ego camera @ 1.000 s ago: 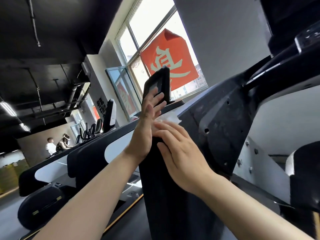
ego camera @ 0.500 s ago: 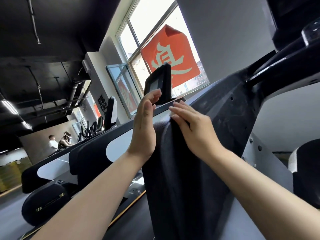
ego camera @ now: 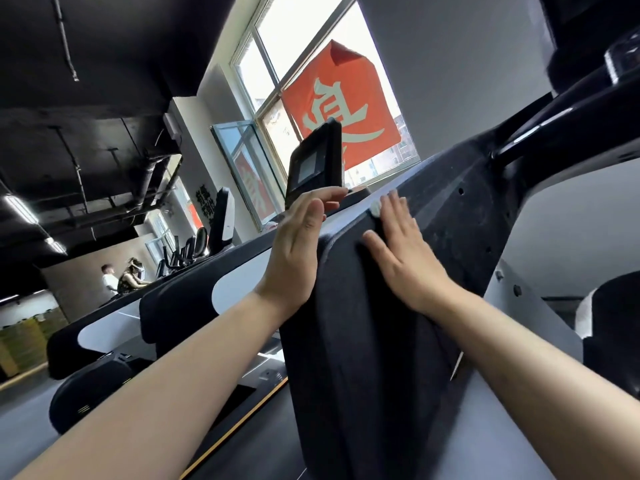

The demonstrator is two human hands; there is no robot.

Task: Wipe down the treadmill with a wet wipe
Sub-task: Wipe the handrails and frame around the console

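Treadmill upright [ego camera: 363,341] between flat hands [ego camera: 398,251]

Both forearms reaching up and forward, bare. Left hand [ego camera: 298,247] standing edge-on, thumb side toward camera, fingers straight and together. Right hand [ego camera: 401,251] lying palm-down, fingers extended and slightly spread, thumb out to the left.
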